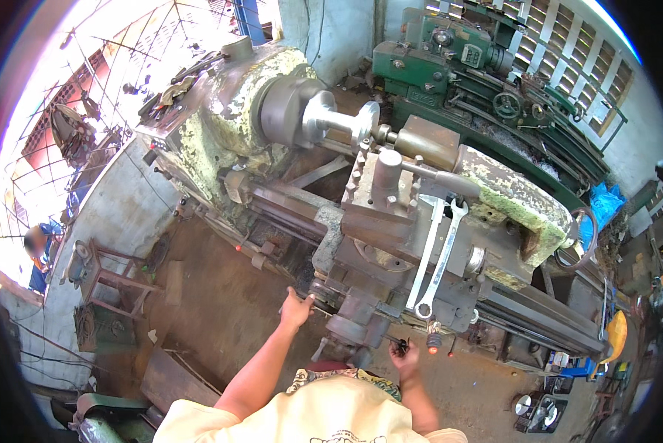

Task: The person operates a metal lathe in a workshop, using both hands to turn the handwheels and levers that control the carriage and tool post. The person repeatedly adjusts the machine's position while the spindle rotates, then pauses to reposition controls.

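A large worn lathe with flaking paint stretches across the middle, its chuck gripping a shiny flanged metal workpiece. The tailstock meets the workpiece's right end. A square tool post with a long clamping lever sits on the carriage in front. My left hand is closed at the carriage's left side by a round dial and a thin rod; its exact grip is too small to make out. My right hand closes around a dark handle at the end of a short rod to the right of the cross-slide.
A combination wrench and a vernier caliper lie on the carriage. A green lathe stands behind. A wooden frame is at left, containers at lower right. Another person is outside the grille.
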`<state>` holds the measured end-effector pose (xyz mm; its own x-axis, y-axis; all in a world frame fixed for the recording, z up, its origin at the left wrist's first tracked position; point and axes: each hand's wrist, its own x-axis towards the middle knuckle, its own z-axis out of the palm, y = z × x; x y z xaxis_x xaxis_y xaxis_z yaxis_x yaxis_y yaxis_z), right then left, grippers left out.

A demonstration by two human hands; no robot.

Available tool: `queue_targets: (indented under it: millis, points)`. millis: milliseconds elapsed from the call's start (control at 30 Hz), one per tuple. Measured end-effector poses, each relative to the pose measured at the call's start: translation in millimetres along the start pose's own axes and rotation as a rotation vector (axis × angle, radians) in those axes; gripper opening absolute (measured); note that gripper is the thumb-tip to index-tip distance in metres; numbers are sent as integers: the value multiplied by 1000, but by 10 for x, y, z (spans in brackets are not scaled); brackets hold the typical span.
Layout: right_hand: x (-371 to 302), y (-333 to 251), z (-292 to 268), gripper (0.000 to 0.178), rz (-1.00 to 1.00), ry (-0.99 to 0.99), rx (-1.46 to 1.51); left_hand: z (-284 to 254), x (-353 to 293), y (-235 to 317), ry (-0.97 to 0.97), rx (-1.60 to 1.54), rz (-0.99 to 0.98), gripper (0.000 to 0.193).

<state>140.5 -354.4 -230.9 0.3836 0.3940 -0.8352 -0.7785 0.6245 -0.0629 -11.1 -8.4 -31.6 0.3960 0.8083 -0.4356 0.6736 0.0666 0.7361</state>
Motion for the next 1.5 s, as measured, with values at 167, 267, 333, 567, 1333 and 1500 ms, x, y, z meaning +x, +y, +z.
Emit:
queue_targets:
  millis: [167, 267, 333, 567, 1333, 1500]
  points:
    - [-176, 23, 127, 36, -44, 131, 88, 48, 110, -49, 16, -212, -84, 88]
    - [-195, 51, 159, 39, -45, 165, 117, 58, 140, -106, -20, -376, -87, 98]
    - [-184, 51, 162, 41, -28, 199, 166, 44, 140, -107, -39, -397, -96, 96]
    - [-162, -154, 104, 45, -147, 305, -216, -19, 86, 114, -140, -308, -206, 65]
    - [-1832, -86, 1673, 12, -1396, 411, -1191, -267, 445, -221, 107, 320, 16, 64]
    - [-1796, -123, 1632, 14, -1400, 415, -1248, -195, 718, -381, -61, 78, -153, 66]
